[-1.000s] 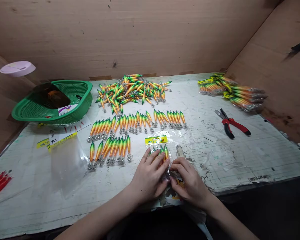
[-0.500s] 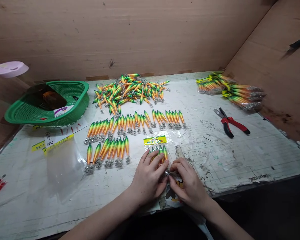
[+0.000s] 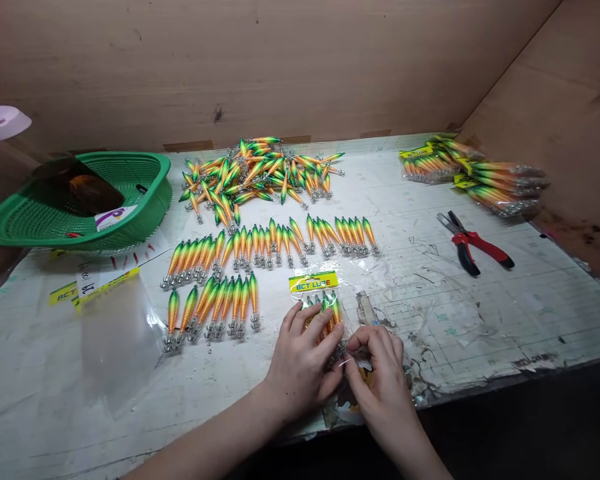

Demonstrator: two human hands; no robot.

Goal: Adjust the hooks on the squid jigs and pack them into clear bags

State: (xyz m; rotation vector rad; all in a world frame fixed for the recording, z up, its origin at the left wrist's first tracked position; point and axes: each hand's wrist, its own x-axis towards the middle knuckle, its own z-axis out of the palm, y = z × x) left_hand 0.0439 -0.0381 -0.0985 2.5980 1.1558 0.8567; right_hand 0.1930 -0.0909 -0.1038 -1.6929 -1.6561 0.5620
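Observation:
A clear plastic packet of squid lures (image 3: pixel 336 308) with a yellow BCT LURE header lies near the table's front edge. The lures in it are green at the tip and orange below, with metal hook crowns. My left hand (image 3: pixel 305 357) grips the packet from the left, fingers across the lures and thumb at the lower end. At the packet's lower right corner, my right hand (image 3: pixel 379 373) pinches the plastic between thumb and forefinger. A thin pale sliver shows by those fingertips. My left fingers hide much of the lures.
Rows of loose lures (image 3: pixel 230 297) lie left of and behind the packet, with a heap of lures (image 3: pixel 250 177) farther back. Empty header bags (image 3: pixel 117 340) lie left, below a green basket (image 3: pixel 155 200). Red-handled pliers (image 3: pixel 480 247) and filled packets (image 3: pixel 505 187) are at right.
My right hand has shifted slightly down and right, its wrist turned more upright, fingertips still at the packet's corner. My left hand stays on the packet. The view has shifted slightly.

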